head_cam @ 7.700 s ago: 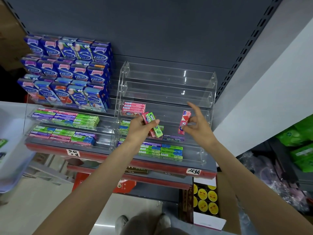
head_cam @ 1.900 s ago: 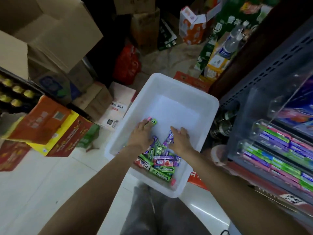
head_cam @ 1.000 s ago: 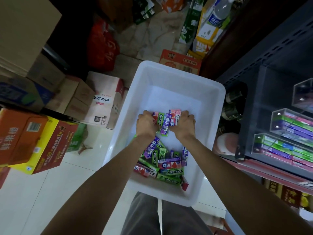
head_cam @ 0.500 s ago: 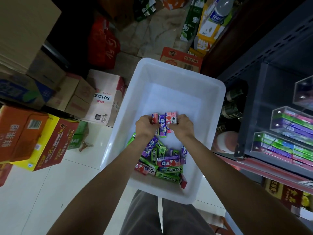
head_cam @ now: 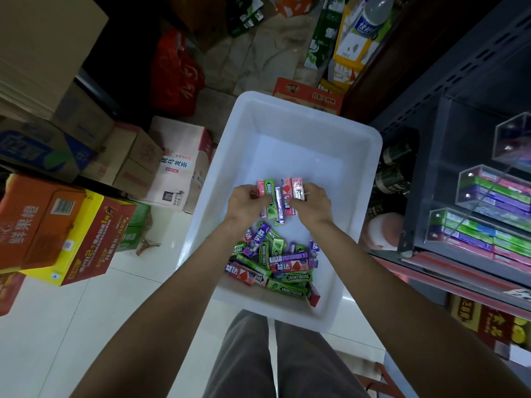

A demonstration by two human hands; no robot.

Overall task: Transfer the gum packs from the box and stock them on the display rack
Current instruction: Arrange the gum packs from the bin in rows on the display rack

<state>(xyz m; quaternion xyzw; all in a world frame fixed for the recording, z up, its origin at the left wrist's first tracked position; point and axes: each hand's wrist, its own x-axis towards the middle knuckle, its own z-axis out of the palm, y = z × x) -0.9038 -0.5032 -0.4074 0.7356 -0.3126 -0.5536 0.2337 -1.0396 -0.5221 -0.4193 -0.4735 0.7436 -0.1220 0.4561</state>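
Fanned handful of gum packs (head_cam: 280,198) held above the white box (head_cam: 370,179).

Left hand (head_cam: 246,205) gripping the pink and green end, right hand (head_cam: 311,203) pinching the red end; middle packs loosely wedged, likely to slip back onto the pile (head_cam: 275,267) at the box's near edge before reaching the display rack (head_cam: 485,222).

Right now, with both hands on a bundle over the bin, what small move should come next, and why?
Probably lift the held gum packs clear of the white bin toward the display rack: left hand and right hand already grip them between them.
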